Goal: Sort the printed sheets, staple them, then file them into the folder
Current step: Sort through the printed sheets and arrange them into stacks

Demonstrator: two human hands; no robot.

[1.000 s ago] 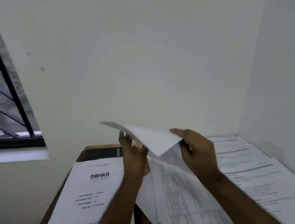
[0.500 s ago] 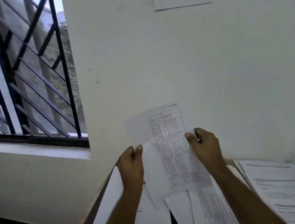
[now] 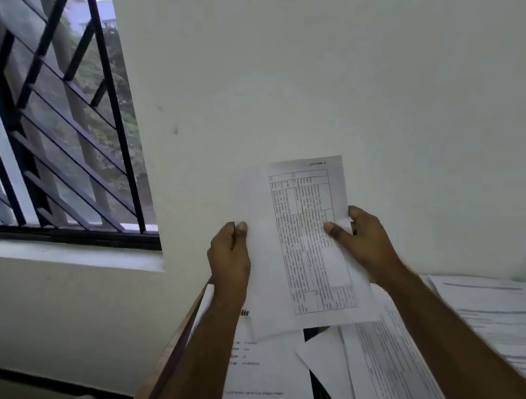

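i see my left hand (image 3: 228, 253) and right hand (image 3: 362, 238) pinching a thin printed sheet (image 3: 307, 243) by its side edges, upright above the paper-strewn bench (image 3: 173, 350), wall close behind.

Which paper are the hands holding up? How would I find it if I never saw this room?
Find the white wall right of the barred window. In front of it, above the desk's papers, the left hand and right hand pinch one raised sheet by its sides. Unlike the sheets lying flat, it stands upright and shows a tall printed table.
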